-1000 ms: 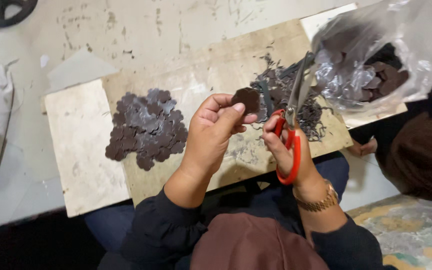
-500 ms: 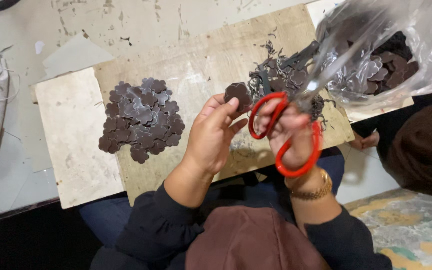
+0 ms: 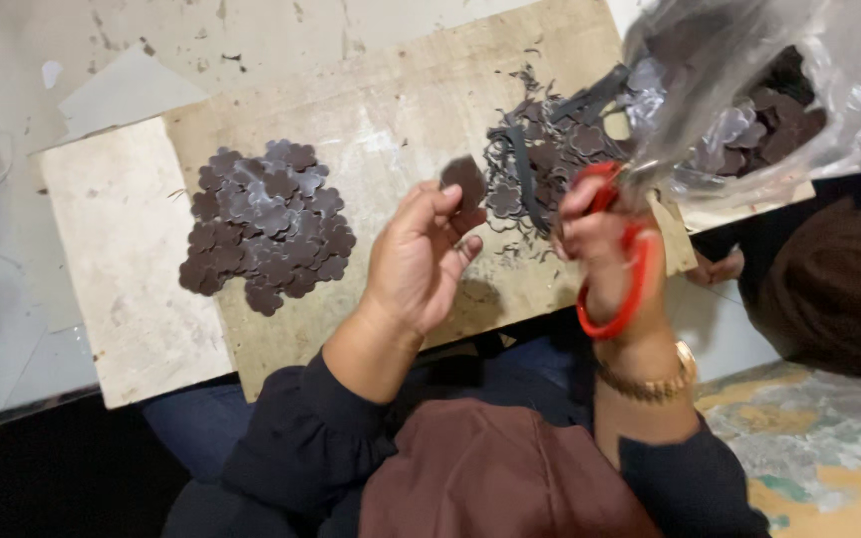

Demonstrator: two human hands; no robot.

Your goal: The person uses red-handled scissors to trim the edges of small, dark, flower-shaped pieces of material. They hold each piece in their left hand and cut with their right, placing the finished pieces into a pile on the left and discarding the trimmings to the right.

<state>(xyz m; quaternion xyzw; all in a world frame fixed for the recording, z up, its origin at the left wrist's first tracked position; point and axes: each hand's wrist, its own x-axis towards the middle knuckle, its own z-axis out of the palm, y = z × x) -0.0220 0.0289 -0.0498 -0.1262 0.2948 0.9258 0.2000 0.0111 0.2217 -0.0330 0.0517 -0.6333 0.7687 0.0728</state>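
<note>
Left hand: my left hand [image 3: 419, 261] sat near the middle of the frame, its grip pinched together on a dark brown piece [image 3: 464, 182] held up at the fingertips.
Held piece: it stood just above the thumb and forefinger, over the wooden board [image 3: 391, 120]; I could not tell its exact outline.
Right hand: my right hand [image 3: 605, 254] was right of centre, its grip clamped through the handles of the red scissors [image 3: 622, 269].
Scissors: the red loops wrapped my fingers, one loop hanging below the hand; the blades pointed toward the upper right and were mostly lost against the plastic bag, so I could not tell whether they were apart.
Finished stack: a heap of flower-shaped brown cutouts [image 3: 269, 224] lay on the board at centre left, well apart from both hands.
Scraps: a tangle of dark trimmings and strips [image 3: 540, 149] lay on the board just above the two hands.
Bag: a clear plastic bag [image 3: 739, 90] with more brown pieces filled the upper right of the frame, near the scissors.
Board: it rested across my lap, over a paler slab [image 3: 122, 269] at the left.
Wrist: a gold watch [image 3: 650, 384] sat on my right wrist.
Floor: pale, stained floor [image 3: 102, 40] showed along the upper left.
</note>
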